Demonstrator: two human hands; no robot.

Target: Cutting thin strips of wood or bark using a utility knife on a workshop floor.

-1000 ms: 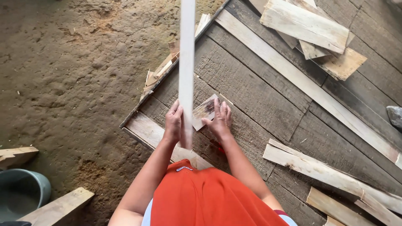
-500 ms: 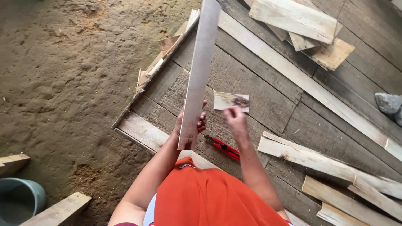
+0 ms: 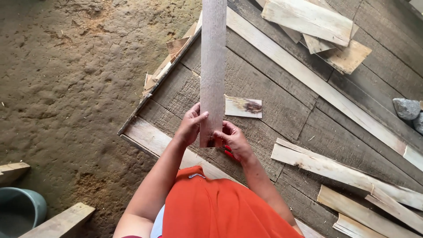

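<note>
I hold a long, narrow grey wooden slat (image 3: 213, 66) upright in front of me, its top running out of view. My left hand (image 3: 190, 124) grips its lower left edge and my right hand (image 3: 233, 139) grips its lower right edge near the bottom end. On the plank platform (image 3: 282, 105) just beyond my right hand lies a small pale offcut (image 3: 243, 107) with a dark stain. A red tool (image 3: 228, 153) peeks out beneath my right wrist.
Pale boards (image 3: 308, 17) are stacked at the top right, and more loose boards (image 3: 339, 169) lie at the right. Grey stones (image 3: 407, 109) sit at the right edge. Bare dirt (image 3: 66, 88) spreads left, with a grey bucket (image 3: 20, 211) and a wood beam (image 3: 57, 220) at bottom left.
My right hand has come off the offcut and joined the left on the slat's lower end. The slat has straightened upright and the offcut now lies alone on the planks.
</note>
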